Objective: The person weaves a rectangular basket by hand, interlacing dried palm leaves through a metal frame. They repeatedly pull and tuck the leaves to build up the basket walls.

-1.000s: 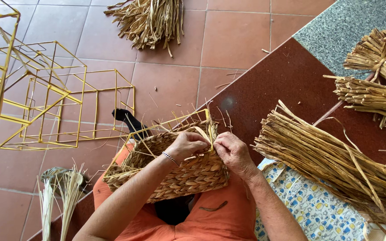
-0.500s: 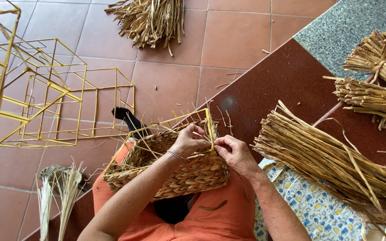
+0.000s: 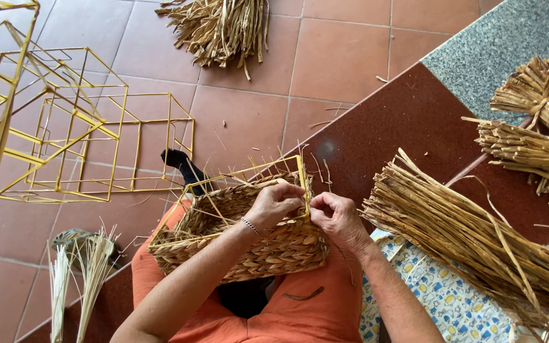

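Observation:
A half-woven straw basket (image 3: 243,244) on a yellow wire frame rests on my lap, over orange trousers. My left hand (image 3: 276,204), with a thin bracelet at the wrist, reaches across the basket's rim and pinches a straw strand at the yellow wire edge. My right hand (image 3: 335,217) meets it from the right, fingers closed on the same strand at the rim. Loose straw ends stick up from the weave around both hands.
A large straw bundle (image 3: 471,238) lies to my right on the dark red step, with tied bundles (image 3: 535,136) beyond. Empty yellow wire frames (image 3: 65,127) stand on the tiled floor at left. Another straw heap (image 3: 220,28) lies at top. Thin pale stalks (image 3: 74,273) stand lower left.
Both hands have drawn closer together at the basket's rim, and the left hand has shifted slightly down along the wire edge. The basket stays on the lap.

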### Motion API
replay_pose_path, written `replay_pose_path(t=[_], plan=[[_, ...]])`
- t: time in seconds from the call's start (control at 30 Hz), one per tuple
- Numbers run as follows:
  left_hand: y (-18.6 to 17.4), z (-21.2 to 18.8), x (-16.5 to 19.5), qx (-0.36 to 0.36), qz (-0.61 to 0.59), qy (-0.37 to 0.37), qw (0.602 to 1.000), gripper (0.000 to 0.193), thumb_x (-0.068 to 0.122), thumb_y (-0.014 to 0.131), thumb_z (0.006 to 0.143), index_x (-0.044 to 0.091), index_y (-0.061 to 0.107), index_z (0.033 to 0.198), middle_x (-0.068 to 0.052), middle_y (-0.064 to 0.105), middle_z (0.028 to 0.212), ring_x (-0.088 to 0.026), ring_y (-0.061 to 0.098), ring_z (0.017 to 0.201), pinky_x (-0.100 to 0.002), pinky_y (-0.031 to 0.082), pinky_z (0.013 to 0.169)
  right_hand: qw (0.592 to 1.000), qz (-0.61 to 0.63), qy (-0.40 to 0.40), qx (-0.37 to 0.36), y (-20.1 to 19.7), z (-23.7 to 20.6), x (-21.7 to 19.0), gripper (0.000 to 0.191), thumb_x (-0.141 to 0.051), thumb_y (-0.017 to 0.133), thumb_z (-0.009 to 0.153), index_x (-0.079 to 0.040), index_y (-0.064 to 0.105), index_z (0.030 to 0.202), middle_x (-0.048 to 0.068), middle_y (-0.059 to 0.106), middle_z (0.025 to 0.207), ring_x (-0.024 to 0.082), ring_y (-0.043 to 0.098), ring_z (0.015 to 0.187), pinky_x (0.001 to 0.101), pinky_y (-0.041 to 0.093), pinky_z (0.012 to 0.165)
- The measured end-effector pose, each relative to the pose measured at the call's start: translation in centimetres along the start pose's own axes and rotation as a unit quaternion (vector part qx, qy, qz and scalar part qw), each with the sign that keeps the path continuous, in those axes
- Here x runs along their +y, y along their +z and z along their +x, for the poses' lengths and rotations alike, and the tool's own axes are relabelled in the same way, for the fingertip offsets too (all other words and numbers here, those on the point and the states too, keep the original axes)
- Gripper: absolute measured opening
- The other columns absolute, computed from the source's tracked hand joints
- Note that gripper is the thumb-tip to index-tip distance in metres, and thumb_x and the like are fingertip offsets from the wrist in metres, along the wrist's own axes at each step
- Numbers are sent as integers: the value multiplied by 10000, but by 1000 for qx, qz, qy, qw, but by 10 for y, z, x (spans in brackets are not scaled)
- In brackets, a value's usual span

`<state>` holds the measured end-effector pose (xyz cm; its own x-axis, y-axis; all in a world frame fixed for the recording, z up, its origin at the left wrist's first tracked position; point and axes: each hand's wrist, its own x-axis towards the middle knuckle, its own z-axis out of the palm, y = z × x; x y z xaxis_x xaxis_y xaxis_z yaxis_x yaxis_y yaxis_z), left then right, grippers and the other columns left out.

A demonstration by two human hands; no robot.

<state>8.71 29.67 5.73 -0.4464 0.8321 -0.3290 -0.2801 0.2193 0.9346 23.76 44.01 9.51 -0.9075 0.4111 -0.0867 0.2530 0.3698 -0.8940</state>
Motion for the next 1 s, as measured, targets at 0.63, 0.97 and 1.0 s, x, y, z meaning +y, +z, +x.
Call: replay_pose_path(t=[0.63, 0.97, 1.0], plan=[[2, -65, 30, 95, 383, 209, 895, 150, 189, 737, 879, 92, 773, 988, -112, 778, 920, -266, 751, 850, -384, 597, 792, 975, 23, -19, 222, 5, -7, 42, 52, 12, 633, 874, -36, 639, 856, 43, 699, 724, 83, 602, 518, 257, 505, 394], [17, -45, 62, 6, 536, 78, 841, 302, 323, 735, 880, 97, 653, 1062, -138, 711, 731, -326, 703, 726, -465, 543, 664, 965, -176, -195, 22, -29, -16, -9, 310, 40, 587, 855, -35, 719, 1125, 47, 674, 928, 110, 634, 795, 275, 592, 687], [18, -44, 62, 19, 529, 105, 842, 230, 304, 735, 878, 117, 696, 1008, -132, 713, 731, -323, 704, 729, -466, 539, 665, 968, -184, -173, 6, -32, -15, -12, 293, 16, 626, 829, -24, 717, 1105, 56, 666, 914, 126, 635, 770, 287, 593, 665]])
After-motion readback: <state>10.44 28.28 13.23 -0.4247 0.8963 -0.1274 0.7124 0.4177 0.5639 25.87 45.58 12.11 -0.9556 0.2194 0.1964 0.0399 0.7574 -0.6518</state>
